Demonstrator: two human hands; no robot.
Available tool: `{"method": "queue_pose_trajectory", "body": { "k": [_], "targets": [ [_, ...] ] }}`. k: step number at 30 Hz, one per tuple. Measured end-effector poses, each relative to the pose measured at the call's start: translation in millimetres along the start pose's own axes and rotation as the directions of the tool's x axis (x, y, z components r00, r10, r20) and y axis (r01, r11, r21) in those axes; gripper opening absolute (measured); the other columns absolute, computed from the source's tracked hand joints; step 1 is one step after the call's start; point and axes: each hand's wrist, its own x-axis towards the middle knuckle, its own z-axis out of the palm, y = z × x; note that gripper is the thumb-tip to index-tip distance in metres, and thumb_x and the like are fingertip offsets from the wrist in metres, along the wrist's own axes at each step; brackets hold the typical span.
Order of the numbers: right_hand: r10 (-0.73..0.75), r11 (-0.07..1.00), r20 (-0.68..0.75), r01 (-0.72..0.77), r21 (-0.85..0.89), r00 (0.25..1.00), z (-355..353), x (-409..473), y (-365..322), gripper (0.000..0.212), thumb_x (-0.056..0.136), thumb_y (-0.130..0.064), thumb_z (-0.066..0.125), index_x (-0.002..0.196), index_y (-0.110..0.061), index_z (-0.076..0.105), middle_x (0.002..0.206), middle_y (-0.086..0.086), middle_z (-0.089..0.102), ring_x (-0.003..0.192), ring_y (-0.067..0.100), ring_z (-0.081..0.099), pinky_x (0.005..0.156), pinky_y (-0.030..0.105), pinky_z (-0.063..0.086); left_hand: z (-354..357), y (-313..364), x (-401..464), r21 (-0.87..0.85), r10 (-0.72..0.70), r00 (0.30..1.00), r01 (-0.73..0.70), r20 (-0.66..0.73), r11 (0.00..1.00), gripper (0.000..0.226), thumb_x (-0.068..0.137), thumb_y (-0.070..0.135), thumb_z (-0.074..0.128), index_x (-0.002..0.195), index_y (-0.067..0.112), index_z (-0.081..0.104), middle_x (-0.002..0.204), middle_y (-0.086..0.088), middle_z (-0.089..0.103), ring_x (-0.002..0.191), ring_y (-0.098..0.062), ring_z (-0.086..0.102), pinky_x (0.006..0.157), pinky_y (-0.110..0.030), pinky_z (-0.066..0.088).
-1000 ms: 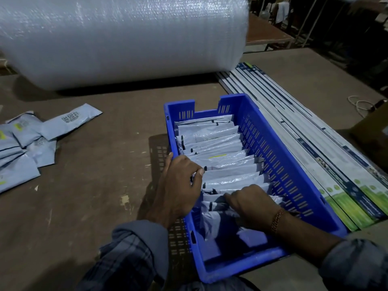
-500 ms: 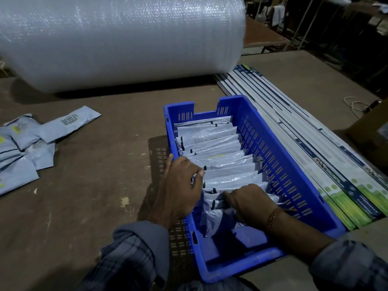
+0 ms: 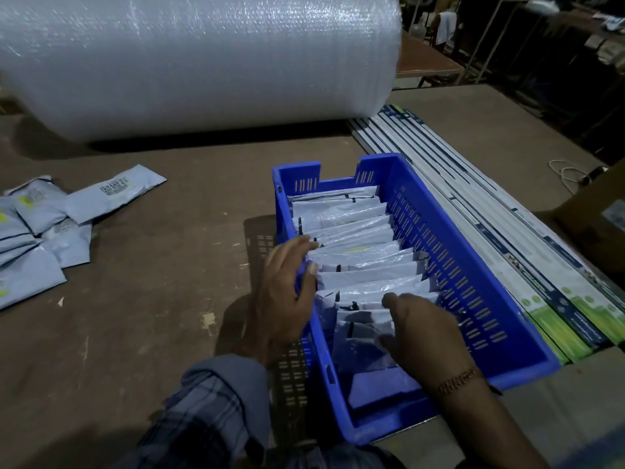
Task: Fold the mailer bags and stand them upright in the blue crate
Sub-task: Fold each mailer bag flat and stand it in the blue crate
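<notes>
We see the blue crate [image 3: 456, 265] standing on the brown tabletop [image 3: 152, 316], running from the centre of the frame down toward the lower right. A row of folded mailer bags [image 3: 355, 262] stands on edge inside it, filling the upper and middle stretch, while the end of the crate nearest the bottom of the frame shows bare blue floor.

Our left hand [image 3: 287, 299] lies over the crate's left rim at mid-frame. Its fingers [image 3: 306, 247] are loosely curled with gaps between them, and their tips touch the left ends of the standing bags; we cannot make out a firm grip on any one bag. Our right hand [image 3: 422, 330] is inside the crate in the lower centre, at the last bags of the row. Its thumb points toward the upper left, and the other fingers curl down against the nearest bag, though the dim light keeps us from telling whether they pinch it. A gold-coloured bracelet [image 3: 460, 380] circles that wrist, and a checked sleeve [image 3: 209, 411] covers the left forearm.

At the left edge of the frame, a heap of unfolded grey mailer bags [image 3: 37, 228] lies flat on the tabletop, well apart from the crate. A large roll of bubble wrap [image 3: 196, 59] fills the upper left. Long printed boxes [image 3: 507, 231] lie side by side just right of the crate.
</notes>
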Motion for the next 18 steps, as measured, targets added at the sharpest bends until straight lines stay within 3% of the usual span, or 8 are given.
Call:
{"method": "queue_pose_trajectory", "body": {
  "k": [2, 5, 8, 11, 15, 18],
  "targets": [
    [0.014, 0.999, -0.097, -0.009, 0.046, 0.995, -11, -3, -14, 0.042, 0.094, -0.049, 0.067, 0.126, -0.024, 0.055, 0.114, -0.001, 0.067, 0.104, 0.023, 0.065, 0.080, 0.034, 0.052, -16, -22, -4, 0.066, 0.008, 0.998, -0.004, -0.063, 0.998, 0.036, 0.111, 0.028, 0.048, 0.145, 0.021, 0.057, 0.153, 0.007, 0.050, 0.143, -0.008, 0.040, 0.119, -0.017, 0.027],
    [-0.001, 0.994, -0.283, 0.032, 0.103, 0.959, -23, 1, -47, 0.035, 0.094, -0.046, 0.067, 0.118, -0.022, 0.063, 0.099, 0.000, 0.072, 0.091, 0.025, 0.067, 0.072, 0.038, 0.056, -51, -74, -17, 0.197, -0.081, 0.989, 0.104, -0.122, 0.975, 0.036, 0.110, 0.037, 0.046, 0.144, 0.030, 0.054, 0.152, 0.008, 0.050, 0.140, -0.019, 0.046, 0.113, -0.037, 0.041],
    [-0.019, 0.963, -0.427, 0.132, 0.236, 0.904, -33, 4, -95, 0.025, 0.095, -0.039, 0.067, 0.111, -0.020, 0.068, 0.091, 0.000, 0.070, 0.085, 0.026, 0.065, 0.070, 0.042, 0.056, -100, -135, -43, 0.307, -0.211, 0.965, 0.250, -0.156, 0.918, 0.037, 0.107, 0.042, 0.046, 0.143, 0.036, 0.050, 0.153, 0.007, 0.049, 0.139, -0.022, 0.048, 0.109, -0.045, 0.045],
    [-0.056, 0.935, -0.472, 0.212, 0.284, 0.880, -33, 15, -152, 0.015, 0.093, -0.032, 0.068, 0.102, -0.020, 0.067, 0.091, 0.001, 0.069, 0.087, 0.027, 0.062, 0.073, 0.044, 0.053, -150, -197, -74, 0.392, -0.359, 0.918, 0.397, -0.171, 0.830, 0.040, 0.101, 0.048, 0.047, 0.139, 0.035, 0.051, 0.146, 0.000, 0.053, 0.122, -0.031, 0.057, 0.102, -0.052, 0.049],
    [-0.159, 0.886, -0.463, 0.333, 0.323, 0.872, -15, 41, -230, 0.017, 0.094, -0.029, 0.064, 0.109, -0.023, 0.068, 0.098, -0.003, 0.069, 0.092, 0.020, 0.059, 0.078, 0.039, 0.050, -213, -263, -120, 0.458, -0.563, 0.800, 0.588, -0.207, 0.666, 0.050, 0.097, 0.042, 0.064, 0.137, 0.012, 0.058, 0.133, -0.023, 0.059, 0.116, -0.048, 0.058, 0.098, -0.062, 0.047],
    [-0.199, 0.853, -0.436, 0.375, 0.364, 0.877, 2, 59, -289, 0.022, 0.097, -0.031, 0.066, 0.118, -0.025, 0.068, 0.102, -0.008, 0.068, 0.095, 0.012, 0.059, 0.083, 0.032, 0.052, -257, -278, -128, 0.576, -0.563, 0.811, 0.540, -0.161, 0.613, 0.050, 0.086, 0.031, 0.071, 0.121, -0.005, 0.067, 0.115, -0.032, 0.066, 0.100, -0.053, 0.065, 0.085, -0.065, 0.055]
  ]
}}
